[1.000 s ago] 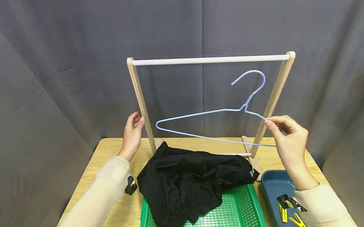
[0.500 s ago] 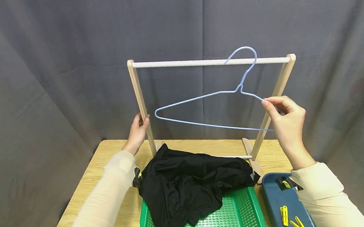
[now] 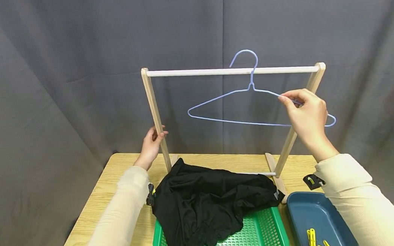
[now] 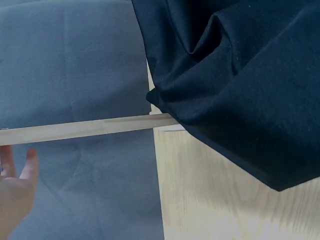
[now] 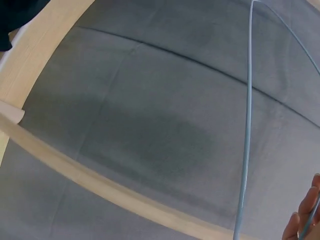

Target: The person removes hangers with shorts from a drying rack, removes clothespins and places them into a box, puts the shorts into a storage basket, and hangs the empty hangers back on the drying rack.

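My right hand (image 3: 306, 110) pinches the right shoulder of a light blue clothes hanger (image 3: 237, 123), held upright with its hook at the top. In the head view the hook overlaps the white top bar of a small wooden clothes rack (image 3: 194, 72), its tip just above the bar. At the rack's left post (image 3: 153, 107) is my left hand (image 3: 150, 145), fingers behind the post and thumb on the near side. In the left wrist view the post (image 4: 85, 129) runs across above the thumb. The right wrist view shows the hanger's wire (image 5: 246, 140) and some right fingertips.
A black garment (image 3: 205, 201) lies heaped over a green basket (image 3: 281, 227) before the rack. To the right, a blue tray (image 3: 298, 211) holds yellow clothespins (image 3: 312, 239). A grey curtain (image 3: 79, 88) hangs behind the wooden table (image 3: 135, 228).
The hanger has risen and shifted left, its hook going from below the top bar to overlapping it. My left hand has moved from beside the left post to around it.
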`<action>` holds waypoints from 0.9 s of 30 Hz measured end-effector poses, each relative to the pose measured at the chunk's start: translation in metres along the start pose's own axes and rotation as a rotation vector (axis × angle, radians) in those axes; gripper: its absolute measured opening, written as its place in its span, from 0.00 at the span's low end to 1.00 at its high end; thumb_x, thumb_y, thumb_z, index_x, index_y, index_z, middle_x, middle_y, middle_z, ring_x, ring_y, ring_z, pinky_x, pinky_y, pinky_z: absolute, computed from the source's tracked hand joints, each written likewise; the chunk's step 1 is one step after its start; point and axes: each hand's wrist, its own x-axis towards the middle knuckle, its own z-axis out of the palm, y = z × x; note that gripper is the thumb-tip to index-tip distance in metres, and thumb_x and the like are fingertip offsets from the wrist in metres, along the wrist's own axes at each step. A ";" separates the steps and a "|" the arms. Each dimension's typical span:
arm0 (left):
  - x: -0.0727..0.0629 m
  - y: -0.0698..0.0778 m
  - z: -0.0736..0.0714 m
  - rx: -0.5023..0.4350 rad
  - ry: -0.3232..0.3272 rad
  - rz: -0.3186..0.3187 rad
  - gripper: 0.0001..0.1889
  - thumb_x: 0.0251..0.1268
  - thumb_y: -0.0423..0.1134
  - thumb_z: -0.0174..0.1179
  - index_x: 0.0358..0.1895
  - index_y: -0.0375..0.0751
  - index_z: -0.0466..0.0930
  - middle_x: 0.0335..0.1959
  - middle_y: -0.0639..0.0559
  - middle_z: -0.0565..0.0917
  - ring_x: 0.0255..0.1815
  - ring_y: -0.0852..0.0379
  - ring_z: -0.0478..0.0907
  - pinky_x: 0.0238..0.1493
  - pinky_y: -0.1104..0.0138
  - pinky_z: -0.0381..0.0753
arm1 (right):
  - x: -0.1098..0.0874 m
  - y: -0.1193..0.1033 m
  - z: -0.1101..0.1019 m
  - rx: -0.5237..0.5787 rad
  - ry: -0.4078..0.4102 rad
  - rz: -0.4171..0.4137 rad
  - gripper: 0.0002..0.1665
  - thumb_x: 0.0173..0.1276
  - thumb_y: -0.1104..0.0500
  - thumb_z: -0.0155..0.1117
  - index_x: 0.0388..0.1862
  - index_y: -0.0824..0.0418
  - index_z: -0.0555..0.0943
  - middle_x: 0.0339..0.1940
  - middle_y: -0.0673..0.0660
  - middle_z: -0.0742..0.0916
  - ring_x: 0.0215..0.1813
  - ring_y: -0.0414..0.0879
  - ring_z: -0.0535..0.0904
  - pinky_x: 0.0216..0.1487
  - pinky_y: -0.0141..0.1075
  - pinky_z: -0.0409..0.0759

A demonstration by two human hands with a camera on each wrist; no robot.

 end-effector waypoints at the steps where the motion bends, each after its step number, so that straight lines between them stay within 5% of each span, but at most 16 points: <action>1: 0.000 -0.001 0.001 -0.011 0.002 0.000 0.21 0.78 0.36 0.46 0.67 0.29 0.64 0.60 0.25 0.73 0.66 0.39 0.68 0.67 0.54 0.63 | 0.001 0.001 0.001 -0.027 -0.011 0.008 0.11 0.67 0.52 0.70 0.37 0.59 0.89 0.34 0.52 0.87 0.32 0.30 0.73 0.35 0.29 0.64; 10: 0.002 -0.005 0.004 -0.023 0.038 0.034 0.22 0.77 0.38 0.44 0.67 0.28 0.63 0.59 0.25 0.74 0.66 0.38 0.68 0.68 0.53 0.62 | 0.004 0.002 0.010 -0.088 -0.081 0.034 0.13 0.69 0.49 0.67 0.40 0.58 0.89 0.34 0.55 0.86 0.33 0.44 0.75 0.33 0.42 0.66; 27: 0.007 -0.003 0.003 0.005 0.017 0.026 0.21 0.79 0.38 0.44 0.68 0.30 0.63 0.59 0.27 0.75 0.66 0.39 0.68 0.67 0.52 0.63 | -0.011 0.007 0.021 -0.148 -0.186 -0.048 0.11 0.69 0.52 0.68 0.40 0.58 0.88 0.33 0.55 0.86 0.30 0.49 0.77 0.31 0.47 0.67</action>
